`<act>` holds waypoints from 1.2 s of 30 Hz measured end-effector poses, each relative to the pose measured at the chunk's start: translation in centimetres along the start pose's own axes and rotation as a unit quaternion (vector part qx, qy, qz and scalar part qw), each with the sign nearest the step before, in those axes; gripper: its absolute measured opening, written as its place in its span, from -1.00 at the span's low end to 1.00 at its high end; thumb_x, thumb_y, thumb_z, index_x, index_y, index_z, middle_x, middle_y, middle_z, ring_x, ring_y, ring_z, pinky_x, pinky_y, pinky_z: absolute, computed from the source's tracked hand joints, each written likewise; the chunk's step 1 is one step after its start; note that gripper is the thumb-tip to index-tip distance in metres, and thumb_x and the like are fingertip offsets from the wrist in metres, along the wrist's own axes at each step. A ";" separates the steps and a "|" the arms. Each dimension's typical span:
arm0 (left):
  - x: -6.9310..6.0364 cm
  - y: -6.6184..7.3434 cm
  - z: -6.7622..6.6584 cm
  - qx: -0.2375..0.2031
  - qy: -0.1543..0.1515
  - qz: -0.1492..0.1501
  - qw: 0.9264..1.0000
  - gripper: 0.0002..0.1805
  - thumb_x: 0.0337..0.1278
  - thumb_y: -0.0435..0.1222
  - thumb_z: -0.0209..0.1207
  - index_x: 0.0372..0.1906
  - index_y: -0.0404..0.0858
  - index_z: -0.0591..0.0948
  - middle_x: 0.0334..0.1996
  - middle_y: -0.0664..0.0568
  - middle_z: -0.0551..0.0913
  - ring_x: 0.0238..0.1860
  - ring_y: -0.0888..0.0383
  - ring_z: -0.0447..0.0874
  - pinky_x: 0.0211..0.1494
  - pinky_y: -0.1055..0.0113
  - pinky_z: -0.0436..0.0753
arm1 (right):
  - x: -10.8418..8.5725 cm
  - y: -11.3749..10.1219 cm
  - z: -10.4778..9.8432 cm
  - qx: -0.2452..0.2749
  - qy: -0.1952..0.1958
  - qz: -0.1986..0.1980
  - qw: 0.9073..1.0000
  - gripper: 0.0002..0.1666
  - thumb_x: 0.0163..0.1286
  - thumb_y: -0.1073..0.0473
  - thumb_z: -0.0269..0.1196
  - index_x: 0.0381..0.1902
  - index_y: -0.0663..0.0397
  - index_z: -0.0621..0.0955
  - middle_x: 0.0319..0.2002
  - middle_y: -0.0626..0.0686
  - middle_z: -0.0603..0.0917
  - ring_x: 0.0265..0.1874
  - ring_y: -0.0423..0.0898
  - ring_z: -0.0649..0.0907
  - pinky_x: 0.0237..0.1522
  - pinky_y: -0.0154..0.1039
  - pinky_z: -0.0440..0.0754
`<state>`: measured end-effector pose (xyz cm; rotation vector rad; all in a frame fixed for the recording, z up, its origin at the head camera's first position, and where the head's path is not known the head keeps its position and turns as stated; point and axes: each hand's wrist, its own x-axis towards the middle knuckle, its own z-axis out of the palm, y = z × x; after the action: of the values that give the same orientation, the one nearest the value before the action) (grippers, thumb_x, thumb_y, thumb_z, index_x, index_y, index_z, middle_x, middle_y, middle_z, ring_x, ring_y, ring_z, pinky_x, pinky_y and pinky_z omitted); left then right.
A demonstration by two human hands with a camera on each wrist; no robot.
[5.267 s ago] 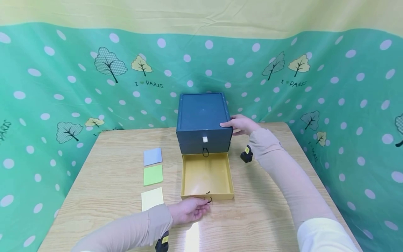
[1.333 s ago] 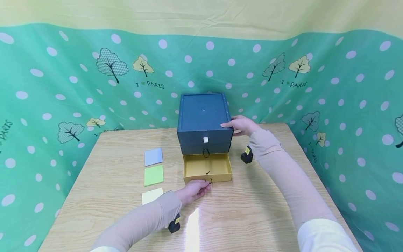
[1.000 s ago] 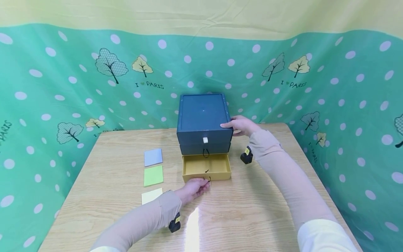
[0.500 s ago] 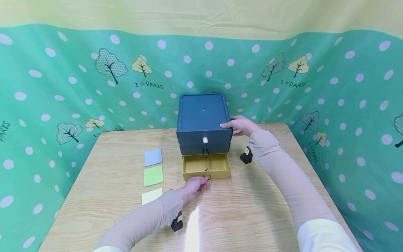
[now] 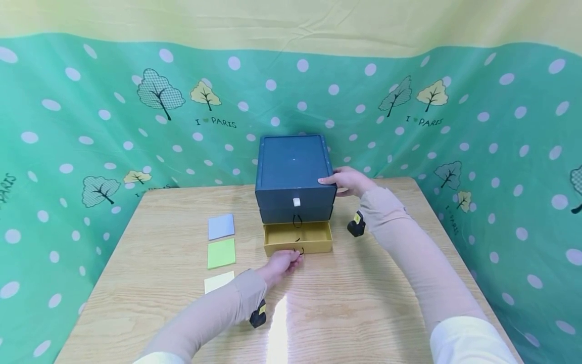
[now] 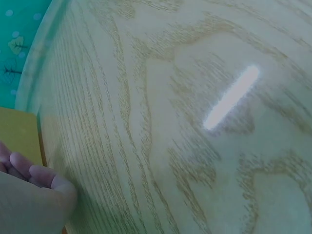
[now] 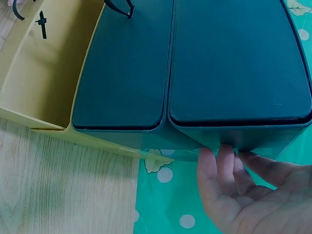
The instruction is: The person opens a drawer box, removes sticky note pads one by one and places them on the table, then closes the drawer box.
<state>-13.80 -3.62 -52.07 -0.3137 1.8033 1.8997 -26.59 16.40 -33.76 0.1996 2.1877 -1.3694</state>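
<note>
My left hand (image 5: 279, 265) is at the front of the yellow drawer (image 5: 320, 246), its curled fingers at the black loop pull (image 5: 302, 250). That drawer sticks out partway beneath a stack of dark blue drawers (image 5: 293, 162) at the back of the table. In the left wrist view, the left hand (image 6: 34, 190) shows bent fingers beside the yellow front. My right hand (image 5: 349, 180) holds the right side of the upper blue drawer unit, thumb over its top edge. Fingertips (image 7: 225, 150) touch its side wall in the right wrist view. Inside the yellow drawer only the loop's knotted end (image 7: 42, 22) shows.
Left of the drawers, a blue note pad (image 5: 221, 226), a green one (image 5: 221, 253) and a pale yellow one (image 5: 219, 281) lie in a column. The left forearm partly covers the last. A green dotted curtain (image 5: 204, 151) hangs behind the wooden table (image 5: 364, 298).
The yellow drawer has slid inward beneath the blue stack, and my left hand has moved forward with it. My right hand has stayed on the blue unit. The note pads have not moved.
</note>
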 end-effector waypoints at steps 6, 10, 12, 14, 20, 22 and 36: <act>0.5 -0.1 0.0 0.010 0.007 0.010 1.000 -0.71 0.37 -0.34 -0.02 -0.07 -0.53 0.53 -0.45 0.12 0.59 -0.45 0.31 0.43 -0.34 0.55 0.42 | 0.0 0.0 0.0 0.004 -0.003 -0.002 1.000 -0.03 0.33 0.04 0.22 0.48 0.19 -0.04 0.42 0.18 0.20 0.39 0.14 0.22 0.33 0.04 0.34; 0.8 0.0 0.1 0.020 0.017 0.010 1.000 -0.72 0.37 -0.35 -0.03 -0.11 -0.52 0.55 -0.48 0.13 0.58 -0.45 0.30 0.42 -0.35 0.53 0.39 | 0.0 0.0 0.1 0.002 -0.004 -0.005 1.000 -0.06 0.34 0.04 0.22 0.47 0.20 -0.01 0.40 0.19 0.24 0.38 0.14 0.24 0.32 0.04 0.35; 1.0 0.3 0.1 0.029 0.026 0.010 0.999 -0.73 0.36 -0.35 -0.02 -0.14 -0.51 0.57 -0.51 0.14 0.58 -0.46 0.30 0.41 -0.37 0.53 0.38 | 0.1 0.1 0.1 0.001 -0.003 -0.006 1.000 -0.08 0.34 0.03 0.22 0.47 0.19 0.02 0.38 0.19 0.28 0.37 0.13 0.26 0.32 0.04 0.36; 1.3 0.5 0.1 0.043 0.033 0.012 0.998 -0.74 0.36 -0.36 -0.02 -0.16 -0.50 0.58 -0.52 0.14 0.59 -0.48 0.31 0.42 -0.38 0.52 0.37 | 0.1 0.1 0.0 -0.001 -0.002 -0.006 1.000 -0.10 0.34 0.03 0.22 0.46 0.18 0.05 0.36 0.18 0.31 0.36 0.13 0.28 0.32 0.04 0.36; 1.9 1.3 0.0 0.051 0.041 0.011 0.998 -0.72 0.38 -0.37 -0.04 -0.13 -0.53 0.57 -0.48 0.09 0.61 -0.48 0.31 0.44 -0.34 0.52 0.42 | 0.1 0.1 0.0 -0.002 -0.003 -0.006 1.000 -0.09 0.34 0.02 0.22 0.46 0.18 0.05 0.35 0.19 0.32 0.36 0.13 0.29 0.32 0.04 0.36; 2.0 1.5 0.0 0.044 0.038 0.011 0.998 -0.71 0.38 -0.38 -0.05 -0.11 -0.56 0.56 -0.48 0.08 0.61 -0.48 0.31 0.45 -0.33 0.51 0.45 | 0.1 0.1 0.1 -0.003 -0.002 -0.006 1.000 -0.09 0.34 0.02 0.22 0.46 0.18 0.04 0.36 0.19 0.31 0.36 0.13 0.28 0.32 0.04 0.36; 6.6 -0.8 -1.1 0.071 0.046 0.045 0.995 -0.72 0.35 -0.25 0.04 -0.30 -0.37 0.66 -0.48 0.04 0.66 -0.53 0.29 0.42 -0.47 0.45 0.39 | 0.1 0.2 0.0 0.005 -0.002 -0.005 1.000 -0.05 0.33 0.01 0.22 0.48 0.17 -0.01 0.38 0.19 0.28 0.37 0.12 0.27 0.33 0.02 0.35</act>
<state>-19.22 -3.44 -56.07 -0.2780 2.0321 1.8322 -26.59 16.45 -34.01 0.1903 2.1812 -1.3862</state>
